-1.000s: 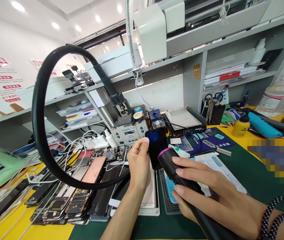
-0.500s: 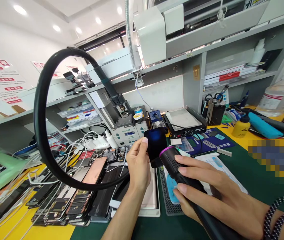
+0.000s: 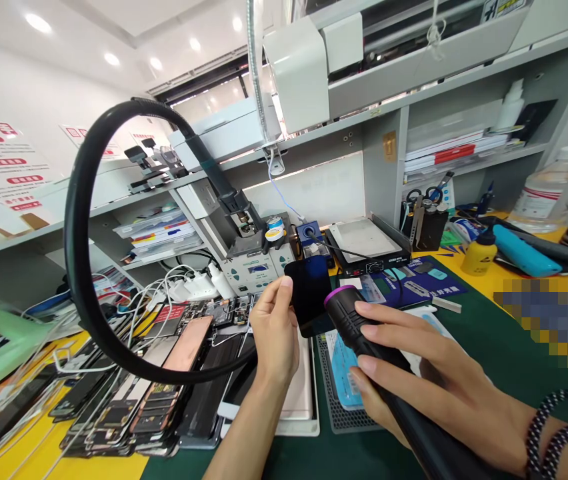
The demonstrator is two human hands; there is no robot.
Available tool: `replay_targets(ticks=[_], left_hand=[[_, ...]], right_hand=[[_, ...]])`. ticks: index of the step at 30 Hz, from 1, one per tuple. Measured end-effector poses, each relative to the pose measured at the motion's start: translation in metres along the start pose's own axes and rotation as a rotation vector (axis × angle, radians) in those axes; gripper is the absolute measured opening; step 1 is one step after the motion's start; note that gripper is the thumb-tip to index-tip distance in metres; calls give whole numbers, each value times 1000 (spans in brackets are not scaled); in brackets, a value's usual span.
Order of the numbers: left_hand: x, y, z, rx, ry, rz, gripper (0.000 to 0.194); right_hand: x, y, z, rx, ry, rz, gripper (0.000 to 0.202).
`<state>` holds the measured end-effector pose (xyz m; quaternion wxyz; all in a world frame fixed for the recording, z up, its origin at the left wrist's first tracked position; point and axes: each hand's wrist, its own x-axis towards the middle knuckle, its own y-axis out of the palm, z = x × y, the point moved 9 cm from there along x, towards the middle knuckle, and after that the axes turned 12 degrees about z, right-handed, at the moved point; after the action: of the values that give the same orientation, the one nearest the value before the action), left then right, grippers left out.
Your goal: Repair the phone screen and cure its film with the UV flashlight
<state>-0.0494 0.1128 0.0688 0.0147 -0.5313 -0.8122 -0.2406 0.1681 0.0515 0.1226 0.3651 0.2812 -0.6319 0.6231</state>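
Note:
My left hand (image 3: 275, 327) pinches the left edge of a dark glass phone screen (image 3: 309, 287) between thumb and fingers, holding it upright above the bench. A faint blue glow shows near the top of the glass. Wrapped around a black flashlight (image 3: 364, 330) is my right hand (image 3: 444, 380), its fingers along the ribbed barrel. The flashlight's purple-rimmed head points at the screen, close to its right edge. Under the hands lie a pale pink tablet-like panel (image 3: 300, 393) and a blue-and-white packet (image 3: 347, 377) on a grey perforated mat.
Stacked phone parts (image 3: 164, 393) and white cables cover the left side. A thick black hose (image 3: 77, 267) loops at the left from a soldering station (image 3: 259, 267). Behind are a flat heating plate (image 3: 369, 240) and a tool holder (image 3: 427, 220). A yellow bottle (image 3: 479, 253) stands right.
The flashlight head has shifted slightly right, away from the phone screen. The blue glow on the glass is dimmer. My left hand keeps its grip, almost still.

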Motion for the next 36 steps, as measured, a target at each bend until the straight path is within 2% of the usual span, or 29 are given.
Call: replay_targets(ticks=[12,18,23,36], left_hand=[[0,1,0,-14,-16,0,24],[-1,0,3,-5,-16,-3,22],[-1,-1,5,-13,-21,-7,20],[-1,0,4,-15,-32,-12,20]], right_hand=[[-3,-2,0,-41,39,-73,25],[4,4,4,-8,-39,109,35],[12,-2,6,-22,-39,22,25],[5,3,8,-9,-47,113,40]])
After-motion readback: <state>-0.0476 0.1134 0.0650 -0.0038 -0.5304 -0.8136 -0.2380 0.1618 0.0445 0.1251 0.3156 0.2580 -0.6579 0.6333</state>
